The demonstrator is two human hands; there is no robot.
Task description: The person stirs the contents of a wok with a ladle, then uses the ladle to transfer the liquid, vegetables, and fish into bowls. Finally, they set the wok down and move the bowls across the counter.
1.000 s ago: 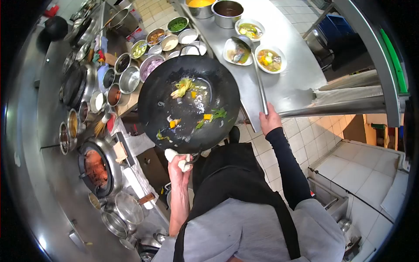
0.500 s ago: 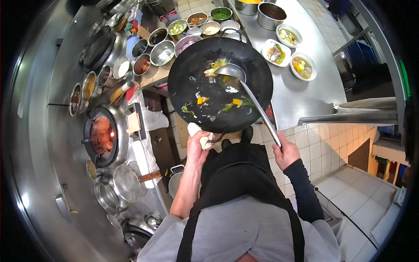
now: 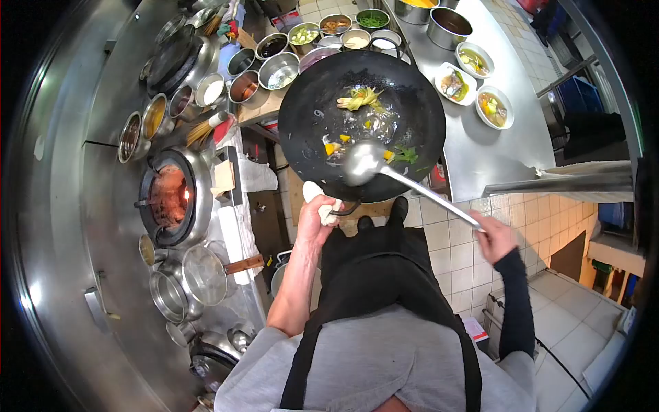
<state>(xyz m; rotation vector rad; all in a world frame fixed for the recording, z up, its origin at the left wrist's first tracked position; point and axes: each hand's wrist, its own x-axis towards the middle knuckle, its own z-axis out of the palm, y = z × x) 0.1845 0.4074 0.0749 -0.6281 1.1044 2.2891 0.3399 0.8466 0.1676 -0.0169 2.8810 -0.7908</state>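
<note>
A big black wok (image 3: pixel 302 130) is held up in front of my body. My left hand (image 3: pixel 319 220) grips its near handle through a white cloth (image 3: pixel 314 192). In my right hand (image 3: pixel 495 237) is the end of a long steel ladle (image 3: pixel 425 190), whose round bowl rests in the near part of the wok. Inside the wok, a clump of pale yellow food (image 3: pixel 362 99) lies toward the far side, with orange pieces (image 3: pixel 331 148) and green leaves (image 3: pixel 405 154) nearer to me, in some shiny liquid.
Left of me a burner (image 3: pixel 168 196) glows orange. Metal bowls of ingredients (image 3: pixel 279 71) stand beyond the wok. On the steel counter (image 3: pixel 484 156) at right are three white bowls of soup (image 3: pixel 494 108) and a dark pot (image 3: pixel 449 26). A strainer (image 3: pixel 204 275) lies at lower left.
The ladle bowl has moved from the far food clump toward the wok's near side. My right hand has shifted right. The orange pieces and leaves lie differently.
</note>
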